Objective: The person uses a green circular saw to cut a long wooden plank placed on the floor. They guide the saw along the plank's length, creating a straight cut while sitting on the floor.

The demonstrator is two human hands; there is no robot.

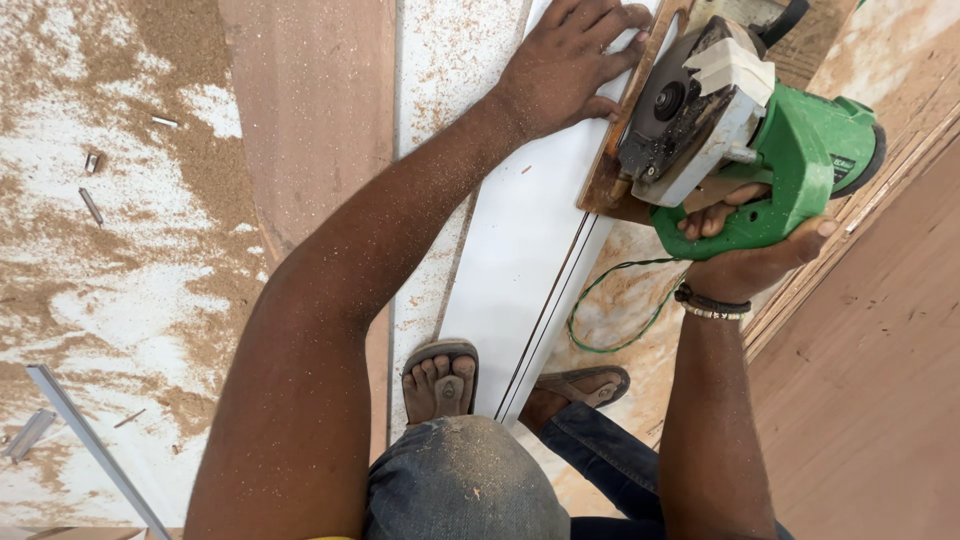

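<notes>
Here, my right hand (750, 250) wraps tight around the green circular saw's (760, 130) handle at the white board's (520, 250) edge, while my left hand (570, 60) presses flat, fingers spread, on that board lying across the sawdust-strewn floor (120, 250).

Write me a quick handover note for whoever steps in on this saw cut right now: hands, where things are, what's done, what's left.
Left hand: flat on the white board, pressing it down beside the saw.
Right hand: gripping the handle of the green circular saw, which sits on the board's right edge at the far end.
Left foot in a sandal stands on the board's near end; the green cord loops on the floor.
Done: sawdust everywhere; how far the cut has run is hidden by the saw.
Left: cannot tell from this view.
</notes>
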